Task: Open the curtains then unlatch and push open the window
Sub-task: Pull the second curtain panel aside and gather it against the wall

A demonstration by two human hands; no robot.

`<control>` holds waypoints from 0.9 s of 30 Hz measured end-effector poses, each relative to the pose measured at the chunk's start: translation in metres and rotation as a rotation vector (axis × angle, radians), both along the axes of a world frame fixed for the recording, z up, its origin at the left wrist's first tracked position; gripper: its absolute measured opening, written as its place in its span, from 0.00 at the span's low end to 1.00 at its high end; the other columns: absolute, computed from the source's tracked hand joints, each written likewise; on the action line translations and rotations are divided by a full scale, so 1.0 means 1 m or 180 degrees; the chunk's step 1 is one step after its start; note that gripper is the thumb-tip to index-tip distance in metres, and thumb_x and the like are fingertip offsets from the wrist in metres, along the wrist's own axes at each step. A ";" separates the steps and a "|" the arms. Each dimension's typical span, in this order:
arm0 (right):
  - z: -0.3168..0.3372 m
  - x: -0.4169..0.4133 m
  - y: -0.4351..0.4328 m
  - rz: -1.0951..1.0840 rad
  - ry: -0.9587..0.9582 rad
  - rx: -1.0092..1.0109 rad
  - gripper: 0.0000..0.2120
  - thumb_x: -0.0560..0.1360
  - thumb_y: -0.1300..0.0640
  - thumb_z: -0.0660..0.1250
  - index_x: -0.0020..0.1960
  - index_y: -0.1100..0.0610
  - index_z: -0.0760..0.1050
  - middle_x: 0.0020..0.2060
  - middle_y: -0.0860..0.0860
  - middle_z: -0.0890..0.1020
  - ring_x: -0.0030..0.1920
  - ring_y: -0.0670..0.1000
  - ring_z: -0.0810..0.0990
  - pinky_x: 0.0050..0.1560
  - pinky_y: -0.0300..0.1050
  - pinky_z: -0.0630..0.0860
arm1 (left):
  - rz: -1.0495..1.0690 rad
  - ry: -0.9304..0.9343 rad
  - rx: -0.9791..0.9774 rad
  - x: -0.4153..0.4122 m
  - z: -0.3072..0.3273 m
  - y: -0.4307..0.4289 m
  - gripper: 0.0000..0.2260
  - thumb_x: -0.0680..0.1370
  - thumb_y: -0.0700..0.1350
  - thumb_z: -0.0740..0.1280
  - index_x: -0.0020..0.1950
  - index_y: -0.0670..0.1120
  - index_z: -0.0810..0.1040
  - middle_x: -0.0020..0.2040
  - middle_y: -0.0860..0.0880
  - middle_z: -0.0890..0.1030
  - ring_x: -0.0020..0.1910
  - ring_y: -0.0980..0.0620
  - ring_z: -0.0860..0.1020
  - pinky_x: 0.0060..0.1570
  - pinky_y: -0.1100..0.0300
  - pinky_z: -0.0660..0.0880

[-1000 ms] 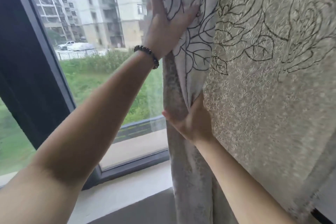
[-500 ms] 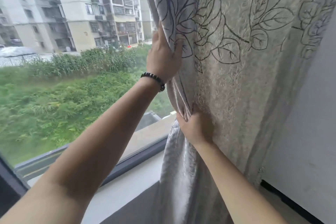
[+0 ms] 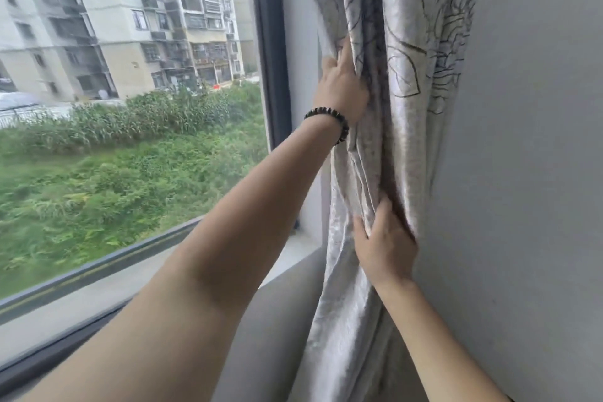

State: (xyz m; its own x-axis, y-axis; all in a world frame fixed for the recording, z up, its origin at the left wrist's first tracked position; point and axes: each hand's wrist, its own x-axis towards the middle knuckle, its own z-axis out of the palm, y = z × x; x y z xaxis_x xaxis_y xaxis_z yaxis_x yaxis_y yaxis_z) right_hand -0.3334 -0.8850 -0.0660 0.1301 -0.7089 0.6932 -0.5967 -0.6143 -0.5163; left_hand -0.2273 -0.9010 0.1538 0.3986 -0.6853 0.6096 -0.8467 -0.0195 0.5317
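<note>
— Where is the curtain right now?

— Gathered into a narrow bundle of folds at the right side of the window, pressed up against the pale wall. It is a shiny cream fabric with dark outlined leaves, and it hangs from the top of the view down past the sill.

— And the hands?

— The left hand is the higher one. It reaches across with the arm stretched out, fingers curled closed into the left edge of the bundle, so it is clamped on the fabric. A dark beaded bracelet sits on that wrist.

— The right one?

— The right hand is lower, near sill level. Its fingers push into a fold and the thumb lies on the other side of it (a pinch of cloth shows between them), so it grips the curtain too, close beside the wall.

— Is the window itself open?

— No gap shows. The glass is bare from the left of the view up to the dark vertical frame, which stands just left of the bundled cloth. Through the pane there are apartment blocks and a stretch of green overgrowth. I cannot make out a latch anywhere in this view.
</note>
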 end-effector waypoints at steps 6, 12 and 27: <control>-0.007 -0.042 -0.035 -0.0109 -0.0497 -0.1176 0.45 0.69 0.45 0.77 0.76 0.59 0.58 0.74 0.70 0.58 0.70 0.67 0.70 0.68 0.58 0.63 | 0.0157 0.0352 -0.0248 0.001 0.005 -0.042 0.29 0.78 0.38 0.57 0.78 0.49 0.54 0.68 0.41 0.65 0.61 0.39 0.73 0.55 0.57 0.69; -0.013 0.015 -0.079 0.0841 -0.0173 0.0869 0.72 0.59 0.32 0.78 0.79 0.52 0.28 0.80 0.58 0.48 0.80 0.60 0.53 0.78 0.55 0.52 | -0.0229 0.0091 -0.0139 -0.001 -0.008 -0.063 0.30 0.73 0.59 0.52 0.72 0.50 0.67 0.67 0.43 0.68 0.60 0.49 0.69 0.62 0.59 0.64; 0.005 0.058 -0.260 0.0894 -0.0210 0.0066 0.39 0.67 0.64 0.76 0.74 0.69 0.63 0.65 0.66 0.77 0.61 0.66 0.79 0.56 0.57 0.81 | 0.0144 0.0067 -0.1069 0.042 -0.018 -0.186 0.33 0.78 0.50 0.65 0.78 0.45 0.53 0.68 0.40 0.66 0.61 0.42 0.73 0.56 0.58 0.69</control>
State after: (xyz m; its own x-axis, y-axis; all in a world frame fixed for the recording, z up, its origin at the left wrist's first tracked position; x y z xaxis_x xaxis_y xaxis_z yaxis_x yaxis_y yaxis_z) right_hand -0.2758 -1.1453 -0.0608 0.2786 -0.6654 0.6925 -0.3693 -0.7399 -0.5623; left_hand -0.1858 -1.0875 0.1360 0.4390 -0.4289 0.7895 -0.8377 0.1224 0.5323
